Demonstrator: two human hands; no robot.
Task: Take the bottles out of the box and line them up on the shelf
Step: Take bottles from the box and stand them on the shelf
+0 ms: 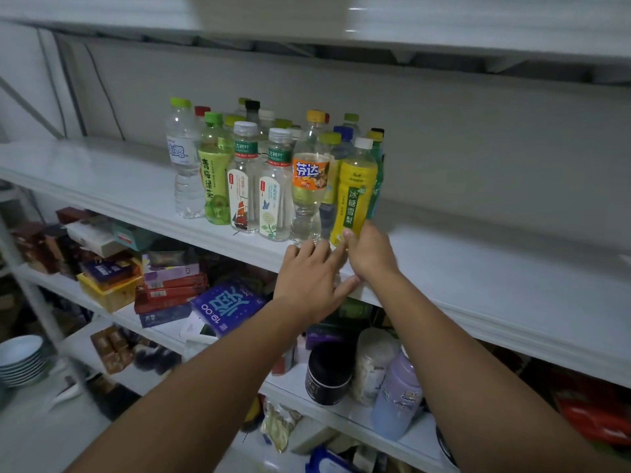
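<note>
Head view: placing step, by look of it; right hand grips base of yellow pear-drink bottle, upright at right end of front row on shelf, just beside orange-label bottle; left hand loose, fingers spread, holding nothing, tips near that bottle's foot; box not in view; next move probably: square yellow bottle with row, let go

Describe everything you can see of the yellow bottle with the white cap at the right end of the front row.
The yellow bottle looks like clear plastic, with a white screw cap and a yellow and green label bearing printed characters. It stands upright near the front edge of the white shelf, close beside the orange-labelled bottle. The right hand holds it at the base.
</note>
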